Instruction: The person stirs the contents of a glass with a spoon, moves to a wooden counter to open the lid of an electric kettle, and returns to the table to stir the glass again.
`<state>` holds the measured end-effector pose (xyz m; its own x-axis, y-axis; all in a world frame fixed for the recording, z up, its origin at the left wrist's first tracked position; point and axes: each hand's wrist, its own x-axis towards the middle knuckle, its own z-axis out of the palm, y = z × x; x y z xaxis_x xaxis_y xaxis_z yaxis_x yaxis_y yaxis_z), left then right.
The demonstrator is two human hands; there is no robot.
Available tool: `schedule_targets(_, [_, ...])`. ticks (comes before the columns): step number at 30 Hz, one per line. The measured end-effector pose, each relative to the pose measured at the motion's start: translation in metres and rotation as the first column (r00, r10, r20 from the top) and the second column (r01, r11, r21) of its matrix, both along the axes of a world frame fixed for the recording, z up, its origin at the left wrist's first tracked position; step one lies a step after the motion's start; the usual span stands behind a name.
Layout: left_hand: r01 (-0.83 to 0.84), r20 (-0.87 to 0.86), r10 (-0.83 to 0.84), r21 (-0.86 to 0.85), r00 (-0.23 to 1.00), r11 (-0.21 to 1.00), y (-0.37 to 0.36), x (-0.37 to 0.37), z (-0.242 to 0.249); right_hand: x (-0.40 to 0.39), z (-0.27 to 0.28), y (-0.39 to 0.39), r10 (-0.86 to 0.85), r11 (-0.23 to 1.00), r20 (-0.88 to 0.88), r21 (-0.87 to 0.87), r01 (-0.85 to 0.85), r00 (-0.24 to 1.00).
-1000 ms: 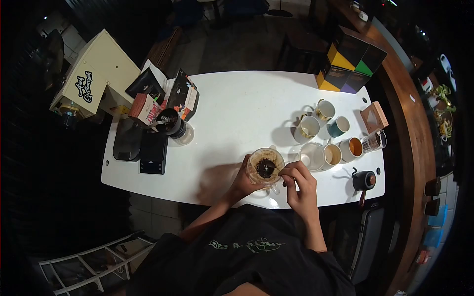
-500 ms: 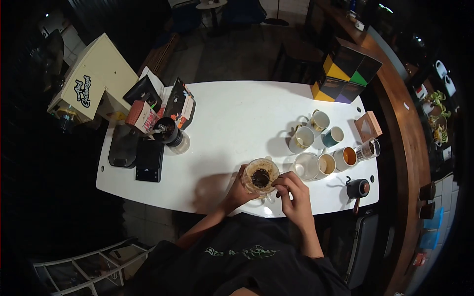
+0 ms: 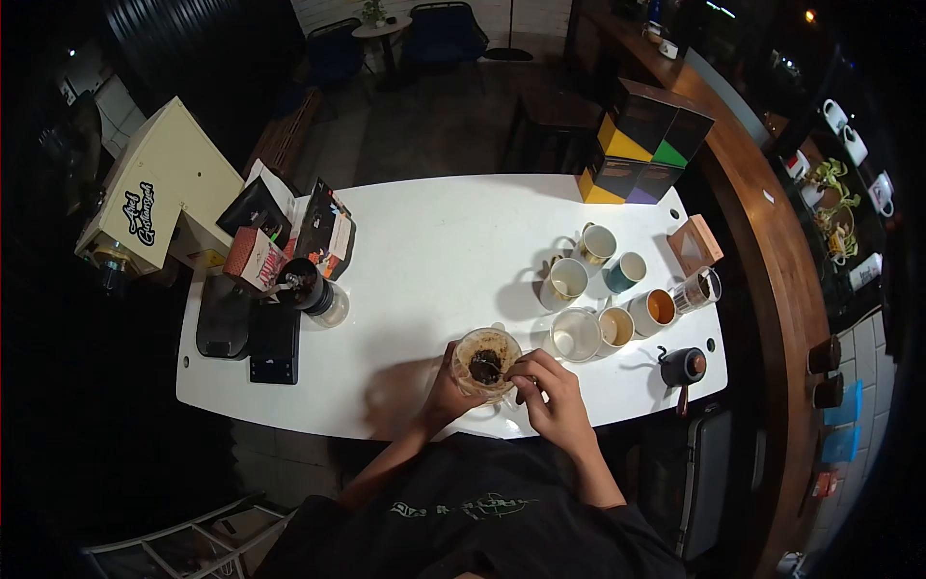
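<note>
A glass coffee dripper [image 3: 465,378] stands at the near edge of the white table, lined with a stained paper filter [image 3: 494,340]. Dark wet coffee grounds [image 3: 483,367] lie at the bottom of the filter. My left hand [image 3: 447,399] is closed around the dripper's left side. Over the right rim, my right hand [image 3: 552,398] pinches a thin spoon [image 3: 496,366] that dips toward the grounds; its lower end cannot be made out. Part of a clear glass vessel shows beneath the dripper, mostly hidden by the hands.
Right of the dripper stand a clear glass server [image 3: 575,335], several mugs [image 3: 563,283] and a black gooseneck kettle [image 3: 683,367]. A hand grinder [image 3: 304,285], a black scale [image 3: 274,359], coffee bags [image 3: 326,230] and a cream grinder machine [image 3: 159,188] occupy the left. Dark boxes [image 3: 637,145] are stacked at the back right.
The camera view has tilted up a little and shifted, so the table appears lower and further left. Both hands keep their holds on the dripper and spoon.
</note>
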<state>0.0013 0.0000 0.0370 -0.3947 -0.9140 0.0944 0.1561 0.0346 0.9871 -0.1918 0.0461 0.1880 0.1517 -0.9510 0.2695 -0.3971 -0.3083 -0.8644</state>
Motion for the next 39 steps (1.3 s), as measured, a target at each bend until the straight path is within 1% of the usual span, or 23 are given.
schedule_targets(2, [-0.015, 0.106, 0.026, -0.102, 0.994, 0.995, 0.000, 0.001, 0.008, 0.000, -0.001, -0.001, -0.030, 0.999, -0.003, 0.030, 0.030, 1.000])
schedule_targets(3, [-0.016, 0.108, 0.027, -0.103, 0.994, 0.995, 0.000, 0.001, 0.010, 0.000, -0.001, -0.001, -0.029, 0.999, -0.001, 0.029, 0.029, 1.000])
schedule_targets(5, [-0.019, 0.116, 0.031, -0.105, 0.993, 0.994, 0.000, 0.000, 0.012, 0.001, -0.001, -0.003, -0.008, 0.998, -0.057, -0.059, 0.005, 0.998])
schedule_targets(6, [-0.021, 0.118, 0.033, -0.104, 0.992, 0.994, 0.000, 0.000, 0.011, 0.001, -0.001, -0.004, -0.006, 0.998, -0.055, -0.059, 0.002, 0.998])
schedule_targets(8, [-0.034, 0.120, 0.049, -0.124, 0.992, 0.992, 0.000, 0.000, 0.007, 0.000, -0.003, -0.005, 0.013, 1.000, 0.018, -0.014, -0.013, 1.000])
schedule_targets(12, [-0.030, 0.135, 0.050, -0.148, 0.990, 0.989, 0.001, -0.001, 0.016, 0.000, -0.003, -0.006, -0.001, 1.000, -0.026, -0.017, 0.001, 1.000])
schedule_targets(15, [-0.036, 0.119, 0.050, -0.110, 0.992, 0.993, 0.001, 0.000, 0.011, 0.000, -0.004, -0.005, 0.034, 0.999, 0.022, 0.012, -0.034, 0.999])
schedule_targets(17, [-0.036, 0.188, 0.075, -0.202, 0.979, 0.979, 0.000, 0.001, 0.010, -0.001, -0.005, -0.007, -0.028, 0.997, -0.033, -0.075, 0.025, 0.999])
schedule_targets(18, [-0.036, 0.187, 0.075, -0.202, 0.979, 0.979, 0.000, 0.001, 0.010, -0.002, -0.006, -0.006, -0.027, 0.997, -0.034, -0.075, 0.025, 0.999])
schedule_targets(20, [-0.019, 0.128, 0.040, -0.161, 0.991, 0.987, 0.001, 0.001, 0.011, -0.002, -0.006, -0.005, 0.005, 1.000, -0.001, 0.005, -0.005, 1.000])
schedule_targets(23, [-0.030, 0.152, 0.048, -0.122, 0.987, 0.992, 0.002, 0.001, 0.017, -0.003, -0.008, -0.005, -0.004, 1.000, 0.051, 0.012, 0.003, 0.999])
schedule_targets(24, [-0.030, 0.152, 0.049, -0.122, 0.987, 0.992, 0.002, 0.001, 0.018, -0.002, -0.007, -0.005, -0.003, 1.000, 0.051, 0.011, 0.003, 0.999])
schedule_targets(26, [-0.035, 0.138, 0.055, -0.143, 0.989, 0.989, 0.003, 0.001, 0.020, 0.000, -0.004, -0.005, -0.045, 0.998, -0.047, -0.046, 0.043, 0.998])
schedule_targets(30, [-0.017, 0.146, 0.030, -0.094, 0.989, 0.995, 0.001, 0.002, 0.020, 0.000, -0.006, -0.005, 0.009, 1.000, 0.005, 0.008, -0.009, 1.000])
schedule_targets(32, [-0.016, 0.184, 0.047, -0.168, 0.982, 0.986, 0.001, 0.001, 0.021, 0.000, -0.006, -0.006, -0.039, 0.995, -0.042, -0.092, 0.035, 0.998])
schedule_targets(33, [-0.018, 0.183, 0.049, -0.168, 0.982, 0.986, 0.001, 0.001, 0.020, 0.000, -0.006, -0.006, -0.038, 0.995, -0.043, -0.092, 0.033, 0.998])
schedule_targets(35, [-0.022, 0.170, 0.043, -0.121, 0.985, 0.992, 0.002, 0.002, 0.019, -0.001, -0.005, -0.004, 0.015, 1.000, -0.007, 0.009, -0.015, 1.000])
schedule_targets(39, [-0.021, 0.157, 0.038, -0.109, 0.987, 0.994, 0.001, 0.002, 0.016, 0.001, -0.005, -0.005, 0.004, 1.000, 0.004, -0.029, -0.004, 1.000])
